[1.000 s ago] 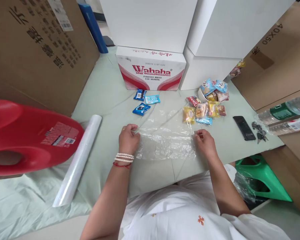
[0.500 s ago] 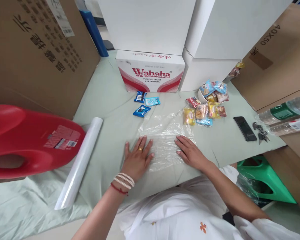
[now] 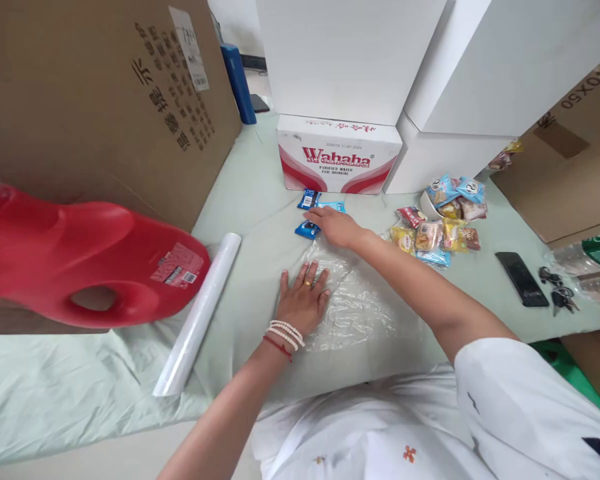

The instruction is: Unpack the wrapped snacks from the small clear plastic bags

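A crinkled sheet of clear plastic film [image 3: 363, 310] lies flat on the green tablecloth [image 3: 260, 193]. My left hand [image 3: 303, 300], with spread fingers, rests palm down on the film's left edge. Past the film's far edge, my right hand [image 3: 337, 228] reaches over three small snack packets with its fingers stretched out. Its fingertips are at a dark blue packet [image 3: 307, 231], which they partly cover. Just beyond are another dark blue packet [image 3: 309, 199] and a light blue packet [image 3: 338, 207], partly behind the hand. Whether the fingertips press on the packet is unclear.
More wrapped snacks [image 3: 429, 235] lie by a filled white bowl [image 3: 427, 205] on the right, near a phone [image 3: 523, 279] and keys [image 3: 560, 293]. A Wahaha carton [image 3: 340, 160] stands behind. Left are a white film roll [image 3: 200, 313] and a red jug [image 3: 130, 253].
My right hand has left the film's right side and moved forward and left to the blue packets. My left hand stays on the film. The camera view has shifted left.
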Motion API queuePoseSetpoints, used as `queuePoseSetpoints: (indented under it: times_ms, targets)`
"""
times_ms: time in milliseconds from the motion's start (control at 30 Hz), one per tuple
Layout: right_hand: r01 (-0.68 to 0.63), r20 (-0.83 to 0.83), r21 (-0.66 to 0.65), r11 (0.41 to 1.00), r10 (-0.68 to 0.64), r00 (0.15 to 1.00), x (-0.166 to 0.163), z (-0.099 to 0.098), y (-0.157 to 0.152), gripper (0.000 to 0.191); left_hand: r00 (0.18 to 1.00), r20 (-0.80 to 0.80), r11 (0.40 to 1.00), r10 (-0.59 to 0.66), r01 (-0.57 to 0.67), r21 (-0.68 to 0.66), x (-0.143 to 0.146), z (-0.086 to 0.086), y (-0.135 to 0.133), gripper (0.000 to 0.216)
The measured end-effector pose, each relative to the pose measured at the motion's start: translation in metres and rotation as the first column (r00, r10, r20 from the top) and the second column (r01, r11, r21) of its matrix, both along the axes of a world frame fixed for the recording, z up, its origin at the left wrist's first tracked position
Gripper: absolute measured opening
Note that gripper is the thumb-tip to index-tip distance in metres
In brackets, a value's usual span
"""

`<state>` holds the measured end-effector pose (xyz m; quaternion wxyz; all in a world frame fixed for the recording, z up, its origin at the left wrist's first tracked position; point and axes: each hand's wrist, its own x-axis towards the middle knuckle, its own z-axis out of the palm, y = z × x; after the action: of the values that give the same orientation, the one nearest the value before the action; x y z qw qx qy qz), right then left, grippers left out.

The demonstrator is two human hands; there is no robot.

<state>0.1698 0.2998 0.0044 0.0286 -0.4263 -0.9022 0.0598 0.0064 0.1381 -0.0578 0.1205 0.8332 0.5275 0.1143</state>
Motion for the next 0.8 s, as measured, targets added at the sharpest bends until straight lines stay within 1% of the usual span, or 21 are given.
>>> queuePoseSetpoints:
  times_ms: [67, 133, 167, 233, 300, 367, 433, 467, 533, 600, 700, 800]
  targets:
    - [-0.034, 0.061, -0.052, 0.998, 0.037, 0.997, -0.019, -0.010, 0.016, 0.055, 1.000, 0.001, 1.000, 0.020, -0.020, 0.000, 0.000, -0.009, -0.001, 0.052]
    - [0.001, 0.116, -0.083, 0.997, 0.009, 0.993, -0.027, -0.014, 0.021, 0.053, 0.999, 0.013, 0.999, 0.032, -0.032, 0.006, -0.001, -0.011, -0.003, 0.052]
    - [0.028, 0.117, -0.075, 0.997, -0.019, 0.993, -0.026, -0.013, 0.021, 0.053, 0.999, 0.021, 0.999, 0.033, -0.033, 0.005, -0.001, -0.011, -0.003, 0.052]
    - [0.086, 0.045, -0.016, 0.996, -0.085, 0.995, -0.015, -0.004, 0.014, 0.053, 0.999, 0.036, 1.000, 0.032, -0.032, -0.002, -0.002, -0.010, -0.003, 0.052]
    - [0.139, -0.072, 0.042, 0.989, -0.135, 0.988, 0.004, 0.011, -0.001, 0.052, 0.998, 0.051, 1.000, 0.029, -0.029, -0.006, -0.002, -0.010, -0.003, 0.052]
    - [0.162, -0.145, 0.053, 0.985, -0.153, 0.978, 0.028, 0.026, -0.023, 0.052, 0.998, 0.064, 1.000, 0.025, -0.025, -0.003, -0.003, -0.010, -0.002, 0.052]
    - [0.130, -0.149, 0.001, 0.992, -0.129, 0.980, 0.052, 0.033, -0.052, 0.055, 0.998, 0.067, 1.000, 0.022, -0.022, 0.003, -0.003, -0.010, -0.002, 0.052]
    - [0.105, -0.137, -0.045, 0.993, -0.110, 0.984, 0.061, 0.033, -0.067, 0.055, 0.998, 0.063, 1.000, 0.021, -0.022, 0.007, -0.003, -0.010, -0.002, 0.052]
    - [0.072, -0.114, -0.138, 0.988, -0.088, 0.990, 0.074, 0.023, -0.099, 0.054, 0.999, 0.048, 1.000, 0.024, -0.025, 0.014, -0.003, -0.010, -0.002, 0.052]
    - [0.074, -0.108, -0.196, 0.978, -0.096, 0.990, 0.079, 0.003, -0.126, 0.054, 0.999, 0.031, 0.999, 0.024, -0.025, 0.021, -0.003, -0.010, -0.002, 0.051]
    - [0.123, -0.163, -0.191, 0.974, -0.155, 0.974, 0.079, -0.031, -0.154, 0.061, 1.000, 0.007, 0.999, 0.024, -0.024, 0.021, -0.003, -0.009, -0.002, 0.052]
    - [0.172, -0.309, -0.149, 0.974, -0.211, 0.927, 0.084, -0.053, -0.174, 0.068, 0.999, -0.016, 0.999, 0.044, -0.044, -0.007, -0.003, -0.010, 0.001, 0.057]
